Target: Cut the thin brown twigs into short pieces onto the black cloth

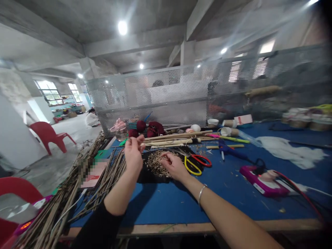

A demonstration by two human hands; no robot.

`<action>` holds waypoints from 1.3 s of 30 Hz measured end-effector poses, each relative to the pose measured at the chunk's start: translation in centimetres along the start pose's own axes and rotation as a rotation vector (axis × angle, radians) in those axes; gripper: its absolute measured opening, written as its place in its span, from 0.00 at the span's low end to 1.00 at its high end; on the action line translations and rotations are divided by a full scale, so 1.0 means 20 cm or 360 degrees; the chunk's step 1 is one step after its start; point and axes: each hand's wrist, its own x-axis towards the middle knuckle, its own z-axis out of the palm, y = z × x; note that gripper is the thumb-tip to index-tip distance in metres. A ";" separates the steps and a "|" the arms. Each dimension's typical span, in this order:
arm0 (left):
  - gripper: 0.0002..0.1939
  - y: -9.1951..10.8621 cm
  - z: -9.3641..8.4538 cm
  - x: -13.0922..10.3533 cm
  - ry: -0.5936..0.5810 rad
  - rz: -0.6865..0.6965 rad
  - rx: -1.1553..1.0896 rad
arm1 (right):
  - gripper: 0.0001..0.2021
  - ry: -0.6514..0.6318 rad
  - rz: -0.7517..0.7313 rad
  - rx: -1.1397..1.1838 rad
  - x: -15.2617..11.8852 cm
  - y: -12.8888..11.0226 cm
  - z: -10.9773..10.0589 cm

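Observation:
My left hand (133, 154) is raised above the left side of the dark cloth, its fingers curled in; whatever they may hold is too small to make out. Low over a pile of short, pale brown stick cuttings (155, 165) is my right hand (173, 165), thumb and fingers bent together. Any piece between those fingertips cannot be made out. The pile lies on a black cloth (153, 178). Just right of my right hand rest scissors (193, 169) with one yellow and one red handle loop, blades pointing away.
Long thin sticks (103, 186) cover the table's left side, with a phone-like pink item (93, 174) among them. Behind the pile lie pale rods (171, 141) and dark red yarn balls (155, 129). To the right are a blue glue gun (232, 151) and a purple power strip (264, 181).

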 end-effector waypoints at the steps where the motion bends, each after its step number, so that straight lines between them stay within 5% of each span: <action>1: 0.13 -0.08 0.01 -0.06 -0.0056 -0.0090 -0.0030 | 0.22 0.0011 0.0048 0.0191 0.00 0.01 0.00; 6: 0.12 -0.23 0.01 -0.19 -0.0334 -0.0253 -0.0213 | 0.26 -0.0014 0.0617 0.1016 0.03 0.06 -0.03; 13: 0.14 -0.23 0.00 -0.20 -0.0461 -0.0396 -0.0333 | 0.19 -0.0332 0.0826 0.1687 0.01 0.02 0.04; 19: 0.16 -0.25 -0.01 -0.22 -0.0375 -0.0474 -0.0206 | 0.19 -0.0205 0.0711 0.1261 -0.01 -0.01 0.06; 27: 0.16 -0.29 -0.06 -0.21 -0.0552 -0.0545 0.0026 | 0.20 -0.0329 0.0585 0.0558 0.00 0.02 0.04; 33: 0.17 -0.30 -0.06 -0.20 -0.0461 -0.0709 -0.0002 | 0.19 -0.0109 0.0398 0.0447 0.01 0.05 0.02; 39: 0.14 -0.28 -0.07 -0.18 -0.0474 -0.1038 -0.0222 | 0.20 -0.0266 0.0584 0.0791 -0.01 0.02 0.02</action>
